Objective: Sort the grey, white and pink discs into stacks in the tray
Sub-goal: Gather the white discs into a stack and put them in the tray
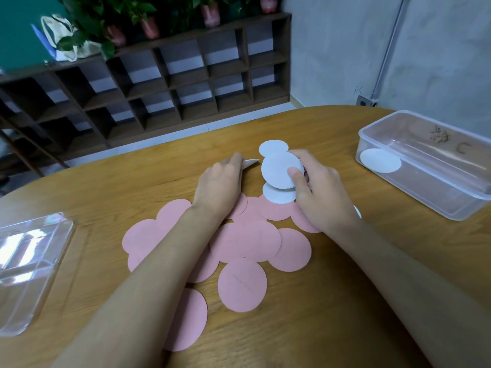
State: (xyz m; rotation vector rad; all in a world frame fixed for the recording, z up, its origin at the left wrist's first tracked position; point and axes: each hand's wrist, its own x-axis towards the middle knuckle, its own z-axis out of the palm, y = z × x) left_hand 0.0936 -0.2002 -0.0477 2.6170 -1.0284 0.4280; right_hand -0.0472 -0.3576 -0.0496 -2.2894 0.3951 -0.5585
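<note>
Four white discs showed at the middle of the wooden table (305, 328). Your right hand (318, 189) gripped the held white disc (279, 168) clear of the surface, thumb pressed on its face and fingers curled behind. Whether further discs lay beneath it in the grip could not be told. The far white disc (273, 147) lay flat just beyond it. The near white disc (277, 196) lay flat below it, overlapping the pink discs (245, 241). Your left hand (219, 184) pinched the tilted white disc (251, 162) at its fingertips, with only one edge of it showing. The pink discs lay spread and overlapping under both forearms, nearer you. A fifth, the boxed white disc (380, 160), lay on the floor of the clear box (430, 192) at the table's right. The clear tray (39, 274) stood at the left edge, well apart from the discs. A dark shelf unit (186, 83) stood against the wall beyond.
</note>
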